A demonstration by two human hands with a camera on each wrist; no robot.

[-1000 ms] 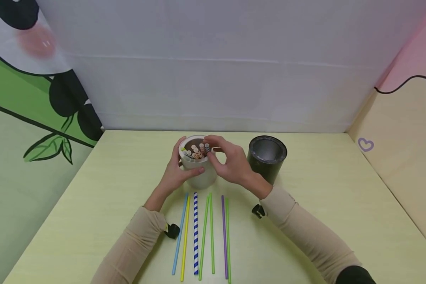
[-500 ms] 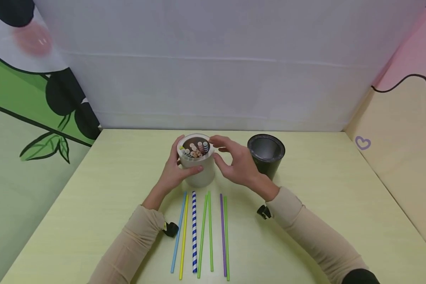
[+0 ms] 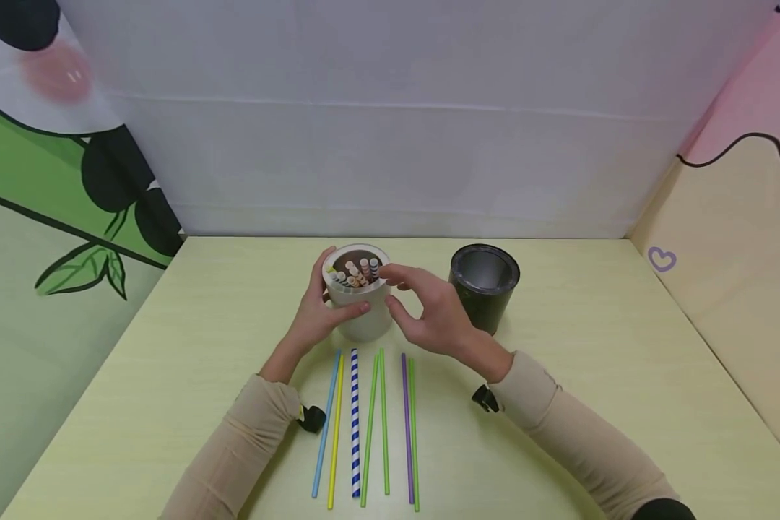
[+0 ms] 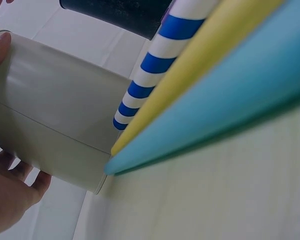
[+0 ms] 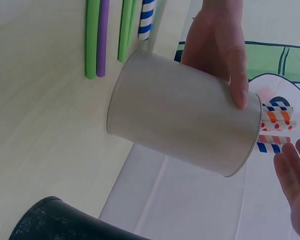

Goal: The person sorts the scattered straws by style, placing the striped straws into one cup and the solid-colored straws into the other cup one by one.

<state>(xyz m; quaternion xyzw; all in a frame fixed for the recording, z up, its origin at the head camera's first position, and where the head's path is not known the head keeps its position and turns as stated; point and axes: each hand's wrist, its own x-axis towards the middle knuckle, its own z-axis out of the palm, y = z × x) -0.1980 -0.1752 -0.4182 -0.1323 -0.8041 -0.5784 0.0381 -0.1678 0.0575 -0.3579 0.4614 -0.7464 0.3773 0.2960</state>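
Note:
My left hand (image 3: 321, 312) grips an off-white canister (image 3: 367, 321), thumb across its front and fingers behind. It stands upright on the table, also seen as a canister (image 5: 182, 115) in the right wrist view. Several patterned paper straws (image 5: 276, 120), striped and dotted, poke out of its mouth. My right hand (image 3: 432, 307) is at the canister's right rim, thumb and index finger apart, the index fingertip right by a blue-striped straw (image 3: 373, 267). In the right wrist view its fingers (image 5: 288, 170) are extended beside the straw ends, holding nothing.
A dark canister (image 3: 484, 292) stands right of the off-white one, behind my right forearm. On the table before me lie a light blue straw (image 3: 326, 426), a yellow straw (image 3: 335, 433), a blue-striped straw (image 3: 355, 426), several green straws (image 3: 385, 426) and a purple straw (image 3: 407, 433).
My right hand first drew back to the right from the canister's mouth, then came back to the rim, sitting slightly lower. My left hand keeps its grip on the canister.

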